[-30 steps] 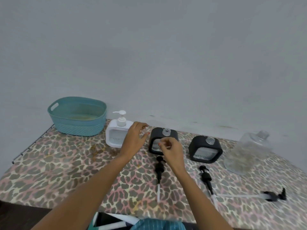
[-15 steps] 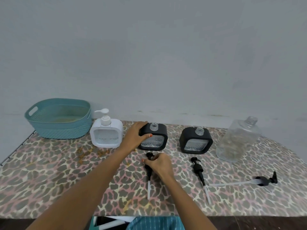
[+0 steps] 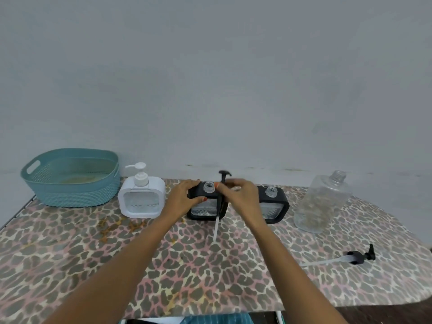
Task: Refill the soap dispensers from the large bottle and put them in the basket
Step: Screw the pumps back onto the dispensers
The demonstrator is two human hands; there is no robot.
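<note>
Head view: the left hand (image 3: 184, 198) grips the top left corner of the nearer black dispenser (image 3: 205, 210), whose neck is uncapped, while the right hand (image 3: 238, 195) pinches a black pump (image 3: 223, 177) upright just beside that neck, its tube (image 3: 217, 226) hanging down in front of the dispenser. Left of them stands a white dispenser (image 3: 141, 203) with its pump on, just beside the teal basket (image 3: 70, 194). To the right are a second black dispenser (image 3: 277, 206), also uncapped, the large clear bottle (image 3: 322, 204) and, lying nearer on the leopard-print table (image 3: 70, 253), a loose pump (image 3: 357, 257).
</note>
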